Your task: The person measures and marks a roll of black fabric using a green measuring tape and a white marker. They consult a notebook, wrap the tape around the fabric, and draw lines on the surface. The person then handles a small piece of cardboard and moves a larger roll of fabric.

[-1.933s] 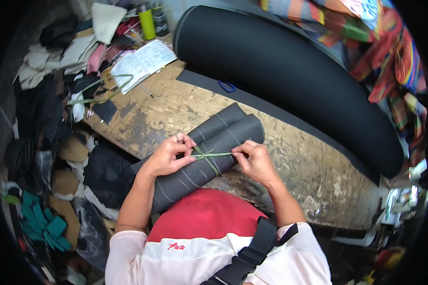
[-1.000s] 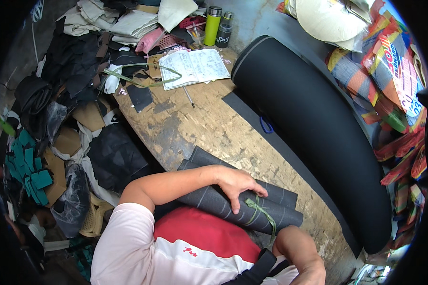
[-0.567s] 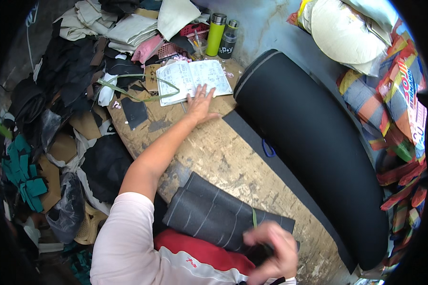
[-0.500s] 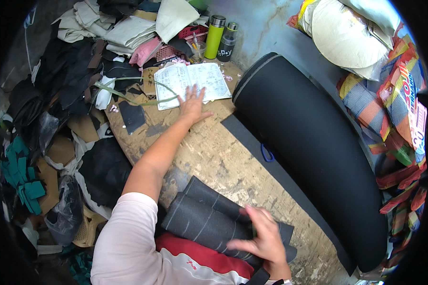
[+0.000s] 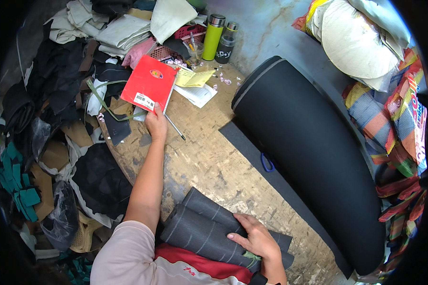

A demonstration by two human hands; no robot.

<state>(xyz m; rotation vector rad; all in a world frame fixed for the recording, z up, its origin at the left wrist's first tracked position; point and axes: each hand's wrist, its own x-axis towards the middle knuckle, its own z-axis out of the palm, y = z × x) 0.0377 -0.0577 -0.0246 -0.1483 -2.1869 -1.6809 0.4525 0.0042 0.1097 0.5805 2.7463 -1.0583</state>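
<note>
A notebook with a red cover (image 5: 150, 80) is tilted up off the table, cover side showing. My left hand (image 5: 157, 124) grips its lower edge, thumb on the cover. Just right of that hand lies a pen (image 5: 176, 127). Loose white and yellow papers (image 5: 196, 80) lie beside the notebook. Close to my body, a bundle of rolled dark grey sheet material with pale lines (image 5: 202, 225) rests at the table's near edge. My right hand (image 5: 257, 237) lies on top of it, thumb apart from the fingers. A green tie (image 5: 252, 256) shows around the bundle below that hand.
A large black roll (image 5: 309, 161) fills the table's right side, with blue-handled scissors (image 5: 267, 162) partly under it. At the back stand a lime-green flask (image 5: 214, 38) and a dark bottle (image 5: 226, 45). Fabric scraps (image 5: 57, 90) are heaped on the left.
The notebook lay open under my flat left hand; now that hand holds it closed and raised, moved leftward. Loose papers and a pen have come into sight. My right hand has settled on the bundle.
</note>
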